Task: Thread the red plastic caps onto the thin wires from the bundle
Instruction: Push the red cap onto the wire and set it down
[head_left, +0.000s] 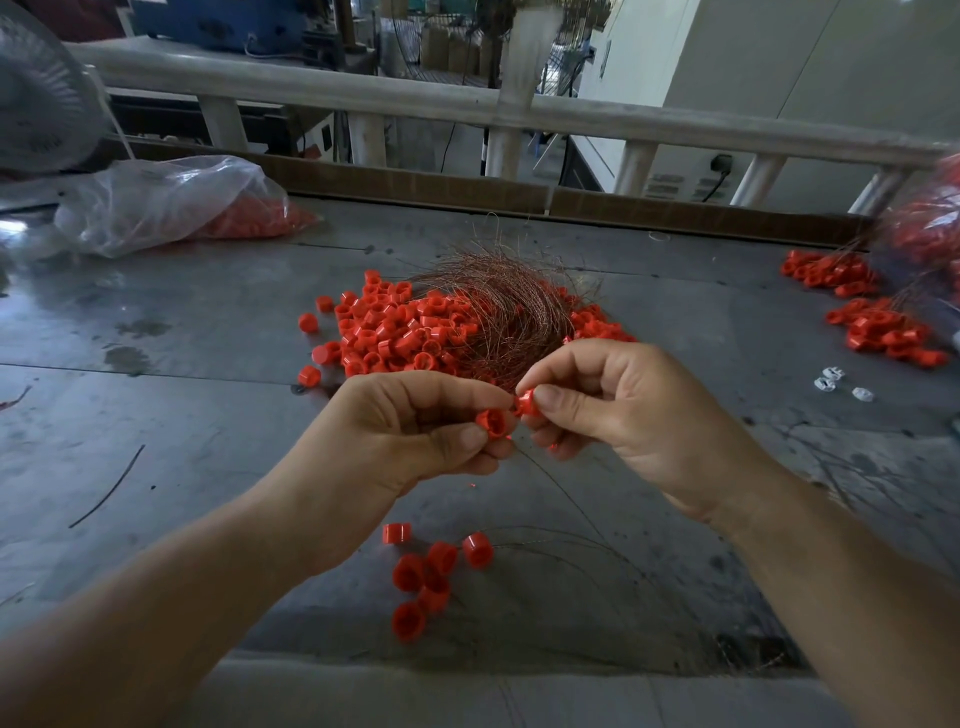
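My left hand (415, 431) pinches a red cap (493, 422) between thumb and fingers, its open end facing me. Close beside it, my right hand (613, 405) pinches a second red cap (527, 404) at the fingertips, almost touching the first. A thin wire (561, 488) trails down from between the hands toward the table edge. Behind the hands lies the coppery wire bundle (498, 306) on a heap of loose red caps (395, 332). Several caps on wires (431, 577) lie near the front edge.
A clear plastic bag of red caps (171, 208) lies at the back left, beside a white fan (41, 104). More threaded caps (878, 327) sit at the right, near small white clips (836, 382). A cardboard strip (467, 187) and railing border the grey metal table (156, 332).
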